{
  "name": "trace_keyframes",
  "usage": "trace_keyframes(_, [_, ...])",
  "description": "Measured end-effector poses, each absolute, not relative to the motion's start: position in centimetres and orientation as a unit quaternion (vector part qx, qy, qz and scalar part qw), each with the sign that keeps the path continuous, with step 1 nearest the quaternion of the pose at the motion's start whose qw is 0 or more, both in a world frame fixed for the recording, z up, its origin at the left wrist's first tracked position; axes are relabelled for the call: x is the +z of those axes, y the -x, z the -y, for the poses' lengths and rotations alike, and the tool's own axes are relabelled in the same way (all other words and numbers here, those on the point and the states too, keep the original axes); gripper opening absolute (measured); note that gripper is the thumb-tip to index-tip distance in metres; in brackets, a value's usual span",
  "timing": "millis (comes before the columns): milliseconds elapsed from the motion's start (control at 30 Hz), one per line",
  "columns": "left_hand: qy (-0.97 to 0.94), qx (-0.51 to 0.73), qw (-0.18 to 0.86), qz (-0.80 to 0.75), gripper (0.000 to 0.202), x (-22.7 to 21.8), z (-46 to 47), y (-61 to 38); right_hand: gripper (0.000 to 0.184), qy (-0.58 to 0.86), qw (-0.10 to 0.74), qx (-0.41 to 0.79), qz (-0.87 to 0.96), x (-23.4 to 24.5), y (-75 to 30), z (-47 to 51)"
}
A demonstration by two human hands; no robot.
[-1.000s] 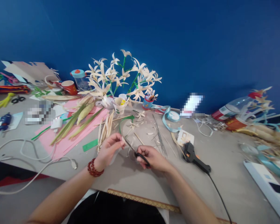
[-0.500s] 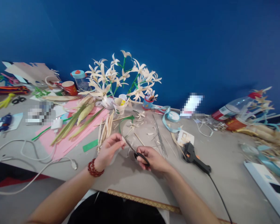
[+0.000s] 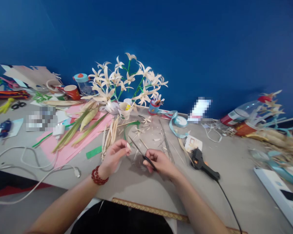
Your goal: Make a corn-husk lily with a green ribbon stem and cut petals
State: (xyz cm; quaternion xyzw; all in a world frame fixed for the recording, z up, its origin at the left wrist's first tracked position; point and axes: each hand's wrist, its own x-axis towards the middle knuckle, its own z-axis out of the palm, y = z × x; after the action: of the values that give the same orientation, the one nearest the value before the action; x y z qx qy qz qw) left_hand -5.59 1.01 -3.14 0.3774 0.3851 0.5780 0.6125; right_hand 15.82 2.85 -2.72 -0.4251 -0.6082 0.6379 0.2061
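My left hand (image 3: 114,156), with a red bead bracelet on the wrist, pinches a small pale strip piece (image 3: 128,146) between thumb and fingers. My right hand (image 3: 158,162) grips black-handled scissors (image 3: 141,152), whose blades point up and left toward the strip. Both hands hover over the grey table (image 3: 136,182) near its front edge. Behind them lies a bundle of pale leaf strips (image 3: 110,135).
A bouquet of pale handmade flowers (image 3: 127,81) stands in cups at the back. A black glue gun (image 3: 202,164) with its cord lies right of my hands. Pink paper (image 3: 68,149), green stalks, thin wires (image 3: 166,143), blue ribbon (image 3: 177,122), white cables (image 3: 26,162) and bottles lie around.
My right hand has lifted slightly and turned, raising the scissors' blades further from the pale strip. My left hand stays almost where it was.
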Motion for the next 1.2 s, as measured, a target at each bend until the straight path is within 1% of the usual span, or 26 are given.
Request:
trace_keyframes(167, [-0.341, 0.584, 0.623, -0.393, 0.012, -3.5, -1.2, 5.7, 0.036, 0.488, 0.204, 0.446, 0.722, -2.8, -15.6, -2.7])
trace_keyframes(300, [-0.310, 0.594, 0.632, -0.389, 0.011, -4.0, -1.5, 5.9, 0.038, 0.528, 0.166, 0.287, 0.782, -2.7, -15.4, -2.4])
trace_keyframes(367, [-0.303, 0.597, 0.631, -0.391, 0.011, -4.3, -1.6, 5.9, 0.039, 0.537, 0.142, 0.232, 0.799, -2.4, -15.3, -2.3])
trace_keyframes(500, [-0.298, 0.601, 0.617, -0.412, 0.011, -4.2, -1.6, 5.8, 0.031, 0.541, 0.088, 0.180, 0.817, -1.4, -14.8, -1.6])
trace_keyframes(600, [-0.315, 0.588, 0.611, -0.427, 0.013, -3.0, -1.2, 5.8, 0.023, 0.528, 0.067, 0.158, 0.832, -0.9, -14.6, -1.0])
trace_keyframes(733, [-0.408, 0.489, 0.607, -0.475, 0.015, 0.3, -0.8, 5.9, 0.026, 0.534, 0.063, 0.131, 0.833, -0.6, -14.5, -0.5])
trace_keyframes(767, [-0.453, 0.466, 0.583, -0.487, 0.015, 1.2, -1.0, 5.7, 0.027, 0.536, 0.058, 0.128, 0.832, -0.5, -14.5, -0.4])
trace_keyframes(833, [-0.585, 0.403, 0.498, -0.497, 0.016, 2.5, -2.3, 4.7, 0.030, 0.531, 0.049, 0.129, 0.836, -0.4, -14.5, -0.1])
trace_keyframes(933, [-0.777, 0.252, 0.340, -0.467, 0.016, 2.9, -6.0, 2.0, 0.032, 0.501, 0.047, 0.140, 0.853, -0.2, -14.2, 0.4])
trace_keyframes(1000, [-0.836, 0.133, 0.233, -0.479, 0.018, 2.2, -9.2, -0.4, 0.033, 0.476, 0.050, 0.143, 0.866, -0.2, -14.1, 0.6])
trace_keyframes(1133, [-0.860, 0.062, 0.173, -0.477, 0.013, 0.6, -14.7, -4.1, 0.034, 0.453, 0.064, 0.142, 0.878, -0.3, -14.3, 0.2])
trace_keyframes(1200, [-0.864, 0.039, 0.144, -0.480, 0.014, 0.2, -16.2, -5.0, 0.033, 0.458, 0.070, 0.140, 0.875, -0.4, -14.5, -0.1])
